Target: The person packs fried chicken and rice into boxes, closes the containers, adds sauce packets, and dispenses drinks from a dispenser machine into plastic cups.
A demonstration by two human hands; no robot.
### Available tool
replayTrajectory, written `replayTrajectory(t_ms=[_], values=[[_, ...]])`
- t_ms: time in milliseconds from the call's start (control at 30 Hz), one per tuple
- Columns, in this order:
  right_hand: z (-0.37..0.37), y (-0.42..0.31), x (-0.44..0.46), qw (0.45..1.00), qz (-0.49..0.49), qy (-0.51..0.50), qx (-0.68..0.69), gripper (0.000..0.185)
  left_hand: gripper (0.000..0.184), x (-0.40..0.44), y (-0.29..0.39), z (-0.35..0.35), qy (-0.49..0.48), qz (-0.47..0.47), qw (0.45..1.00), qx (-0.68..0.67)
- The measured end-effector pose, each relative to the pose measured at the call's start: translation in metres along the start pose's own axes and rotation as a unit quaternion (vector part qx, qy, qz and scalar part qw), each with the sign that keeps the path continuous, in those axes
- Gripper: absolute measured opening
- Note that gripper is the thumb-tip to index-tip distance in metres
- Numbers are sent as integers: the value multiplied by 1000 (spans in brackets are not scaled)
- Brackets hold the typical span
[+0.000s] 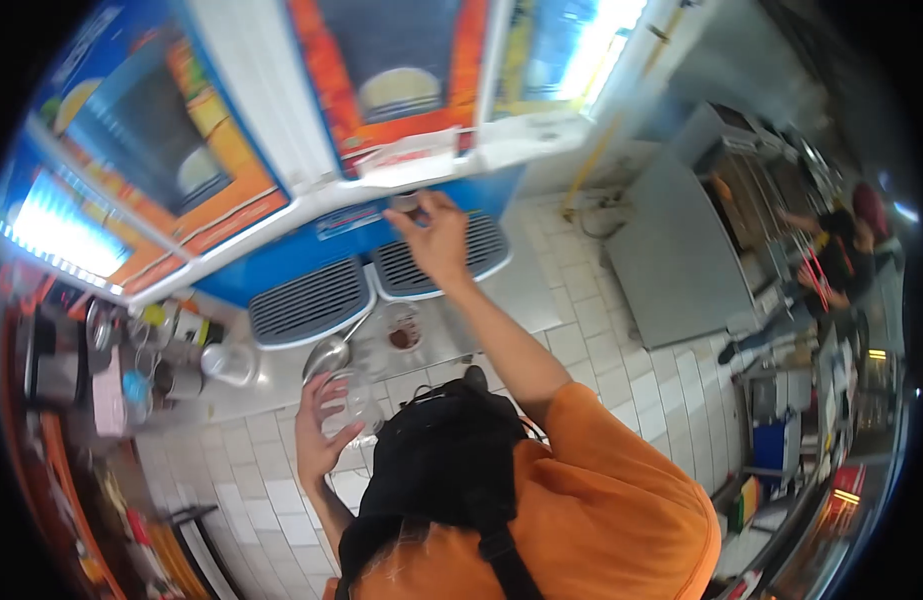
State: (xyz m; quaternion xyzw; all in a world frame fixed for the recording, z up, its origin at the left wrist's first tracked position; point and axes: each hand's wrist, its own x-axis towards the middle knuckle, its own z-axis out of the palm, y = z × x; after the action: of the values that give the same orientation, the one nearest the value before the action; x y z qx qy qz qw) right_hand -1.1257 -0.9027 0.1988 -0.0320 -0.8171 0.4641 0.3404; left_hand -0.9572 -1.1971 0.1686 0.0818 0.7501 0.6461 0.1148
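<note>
My left hand point(324, 428) curls its fingers around a clear plastic cup point(358, 397), low beside the counter's front edge. My right hand point(439, 238) reaches up to the front of the dispenser machine and pinches a small dark, round piece with a pale rim point(407, 203). Whether that piece is a tap part or a loose item, I cannot tell. Below that arm, a clear cup with brown contents point(403, 336) stands on the metal counter. A metal scoop or ladle point(328, 354) lies left of it, close to my left hand.
Two grey slotted drip trays point(313, 302) sit under the dispenser machine point(381, 160). Cups and containers point(173, 378) crowd the counter's left end. To the right stands a grey metal cabinet point(671, 255), with another person point(839, 250) beyond it. The floor is tiled.
</note>
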Motion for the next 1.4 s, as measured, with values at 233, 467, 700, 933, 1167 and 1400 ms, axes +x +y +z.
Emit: replayTrajectory(t_ms=[233, 467, 700, 933, 1167, 1400], values=[[6, 11, 1, 998, -6, 21, 56, 35, 90, -5, 0, 2, 0, 12, 1000, 10], [4, 6, 1, 999, 2, 17, 43, 37, 90, -8, -3, 5, -13, 16, 1000, -11], [-3, -3, 2, 999, 39, -28, 18, 30, 91, 9, 12, 15, 48, 70, 994, -62], [-2, -4, 3, 999, 37, -19, 27, 31, 90, 46, 37, 23, 65, 113, 990, 48], [-2, -5, 1, 1000, 13, 5, 7, 38, 88, 94, 50, 54, 115, 146, 978, 95], [-31, -14, -26, 987, -133, -37, -85, 46, 88, 144, 50, 78, 122, 176, 955, 205]])
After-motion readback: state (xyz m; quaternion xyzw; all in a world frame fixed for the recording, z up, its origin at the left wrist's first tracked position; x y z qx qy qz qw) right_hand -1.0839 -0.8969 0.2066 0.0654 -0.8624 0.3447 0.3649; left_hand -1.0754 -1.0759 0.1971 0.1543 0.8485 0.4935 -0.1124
